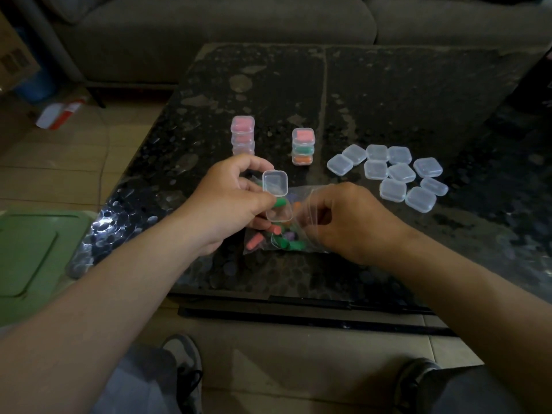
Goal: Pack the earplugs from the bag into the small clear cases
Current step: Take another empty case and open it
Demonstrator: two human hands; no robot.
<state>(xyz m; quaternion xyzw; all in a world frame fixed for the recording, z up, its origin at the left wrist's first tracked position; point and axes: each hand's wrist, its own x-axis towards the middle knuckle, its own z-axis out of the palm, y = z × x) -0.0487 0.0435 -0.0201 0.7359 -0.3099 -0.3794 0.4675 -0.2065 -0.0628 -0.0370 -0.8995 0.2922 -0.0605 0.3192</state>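
My left hand (230, 201) holds a small clear case (276, 198) with its lid swung open, just above the bag. A green earplug (279, 202) shows by my left thumb at the case's hinge. The clear plastic bag (301, 231) lies on the table under both hands, with several green, orange, pink and purple earplugs inside. My right hand (343, 222) pinches the bag's upper right edge. Two stacks of filled cases stand behind: a pink stack (242, 135) and a stack (303, 146) with pink, green and orange earplugs. Several empty shut cases (391, 174) lie to the right.
The dark speckled table (388, 100) stretches back toward a grey sofa (215, 31). A green bin lid (33, 252) sits at the left by the table's corner. My knees and shoes are below the table's front edge (298, 297).
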